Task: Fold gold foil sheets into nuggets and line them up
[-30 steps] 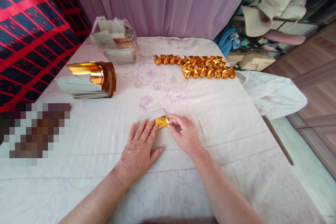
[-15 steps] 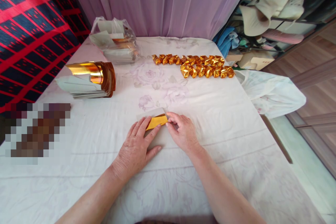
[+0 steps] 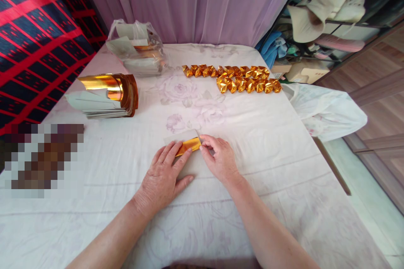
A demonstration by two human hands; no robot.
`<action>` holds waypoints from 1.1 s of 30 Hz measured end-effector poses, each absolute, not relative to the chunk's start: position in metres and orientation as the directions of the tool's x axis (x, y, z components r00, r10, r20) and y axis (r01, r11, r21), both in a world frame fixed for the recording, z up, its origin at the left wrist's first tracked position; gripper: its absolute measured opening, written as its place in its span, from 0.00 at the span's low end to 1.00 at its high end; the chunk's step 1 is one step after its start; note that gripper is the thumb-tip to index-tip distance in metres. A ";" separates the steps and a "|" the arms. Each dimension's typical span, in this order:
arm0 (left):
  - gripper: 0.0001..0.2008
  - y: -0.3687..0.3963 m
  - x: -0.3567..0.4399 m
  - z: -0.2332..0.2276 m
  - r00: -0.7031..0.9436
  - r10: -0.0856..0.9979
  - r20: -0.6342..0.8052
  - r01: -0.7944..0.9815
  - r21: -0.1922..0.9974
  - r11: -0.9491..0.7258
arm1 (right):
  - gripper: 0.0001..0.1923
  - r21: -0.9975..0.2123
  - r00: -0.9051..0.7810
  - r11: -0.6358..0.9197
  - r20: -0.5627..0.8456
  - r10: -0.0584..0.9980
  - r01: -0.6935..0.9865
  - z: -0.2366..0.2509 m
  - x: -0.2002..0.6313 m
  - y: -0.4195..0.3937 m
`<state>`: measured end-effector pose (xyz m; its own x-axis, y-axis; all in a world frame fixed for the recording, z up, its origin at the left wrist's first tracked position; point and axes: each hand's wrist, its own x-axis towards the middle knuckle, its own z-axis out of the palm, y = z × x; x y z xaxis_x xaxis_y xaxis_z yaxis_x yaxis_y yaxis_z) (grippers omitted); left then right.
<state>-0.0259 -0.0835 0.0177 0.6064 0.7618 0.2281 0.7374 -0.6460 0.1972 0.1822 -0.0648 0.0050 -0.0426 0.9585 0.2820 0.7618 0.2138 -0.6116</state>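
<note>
A sheet of gold foil paper [image 3: 189,145], white on its back, lies partly folded on the white flowered cloth [image 3: 268,143] in front of me. My left hand [image 3: 164,176] rests flat on it, fingers spread and pressing its near part down. My right hand [image 3: 219,159] pinches the sheet's right end between thumb and fingertips. A white flap of the sheet shows just beyond the gold strip.
Two rows of several folded gold paper pieces [image 3: 243,80] lie at the far middle. A stack of gold foil sheets [image 3: 107,96] sits at the left, a plastic bag of more sheets [image 3: 139,48] behind it. A white bag [image 3: 325,111] hangs off the right edge.
Both hands have slid a little to the left with the sheet, and the gold strip now looks longer and flatter.
</note>
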 end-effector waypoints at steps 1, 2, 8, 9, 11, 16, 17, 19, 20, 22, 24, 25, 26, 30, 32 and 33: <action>0.33 -0.084 -0.026 0.018 0.606 0.763 0.223 0.740 0.193 -0.644 | 0.15 -0.612 -0.040 0.213 0.284 0.958 0.762 0.005 0.182 -0.065; 0.33 -0.084 -0.026 0.017 0.606 0.765 0.218 0.744 0.187 -0.642 | 0.14 -0.611 -0.038 0.213 0.286 0.957 0.762 0.005 0.182 -0.065; 0.31 -0.089 -0.026 0.017 0.612 0.761 0.215 0.752 0.140 -0.644 | 0.13 -0.605 -0.042 0.229 0.307 0.951 0.763 0.005 0.181 -0.066; 0.30 -0.090 -0.026 0.016 0.611 0.761 0.217 0.752 0.141 -0.644 | 0.13 -0.602 -0.044 0.231 0.309 0.950 0.765 0.005 0.181 -0.066; 0.29 -0.092 -0.026 0.015 0.604 0.765 0.224 0.753 0.153 -0.640 | 0.13 -0.593 -0.047 0.233 0.312 0.949 0.770 0.006 0.181 -0.066; 0.27 -0.096 -0.023 0.014 0.592 0.777 0.214 0.767 0.148 -0.625 | 0.11 -0.572 -0.047 0.230 0.317 0.947 0.787 0.007 0.180 -0.067; 0.27 -0.097 -0.023 0.014 0.594 0.777 0.208 0.767 0.144 -0.625 | 0.11 -0.568 -0.045 0.226 0.315 0.948 0.792 0.007 0.180 -0.067; 0.27 -0.097 -0.023 0.014 0.600 0.775 0.201 0.766 0.136 -0.628 | 0.10 -0.558 -0.036 0.212 0.308 0.951 0.803 0.007 0.179 -0.067; 0.27 -0.097 -0.023 0.014 0.602 0.773 0.202 0.766 0.131 -0.630 | 0.10 -0.554 -0.030 0.203 0.305 0.952 0.807 0.007 0.178 -0.067; 0.26 -0.097 -0.022 0.015 0.603 0.772 0.201 0.767 0.120 -0.630 | 0.10 -0.552 -0.019 0.189 0.298 0.954 0.812 0.007 0.178 -0.066; 0.26 -0.098 -0.022 0.015 0.602 0.775 0.194 0.771 0.111 -0.627 | 0.10 -0.552 -0.016 0.182 0.291 0.956 0.813 0.007 0.177 -0.066; 0.26 -0.098 -0.022 0.016 0.602 0.775 0.191 0.772 0.108 -0.626 | 0.10 -0.552 -0.017 0.182 0.291 0.957 0.814 0.007 0.177 -0.066; 0.26 -0.098 -0.022 0.016 0.602 0.776 0.187 0.773 0.106 -0.625 | 0.11 -0.550 -0.019 0.183 0.291 0.956 0.815 0.007 0.177 -0.066; 0.27 -0.098 -0.022 0.015 0.602 0.778 0.181 0.776 0.097 -0.623 | 0.11 -0.540 -0.017 0.183 0.298 0.954 0.821 0.008 0.176 -0.066; 0.27 -0.098 -0.022 0.015 0.605 0.777 0.175 0.775 0.092 -0.625 | 0.12 -0.536 -0.014 0.179 0.297 0.955 0.825 0.008 0.175 -0.066; 0.27 -0.099 -0.022 0.015 0.607 0.775 0.175 0.774 0.090 -0.626 | 0.12 -0.535 -0.014 0.178 0.296 0.955 0.826 0.008 0.175 -0.067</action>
<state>-0.0218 -0.0985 0.0148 0.6068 0.7754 0.1746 0.7743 -0.6263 0.0903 0.1748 -0.0665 0.0080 -0.0136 0.9550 0.2963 0.8262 0.1777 -0.5346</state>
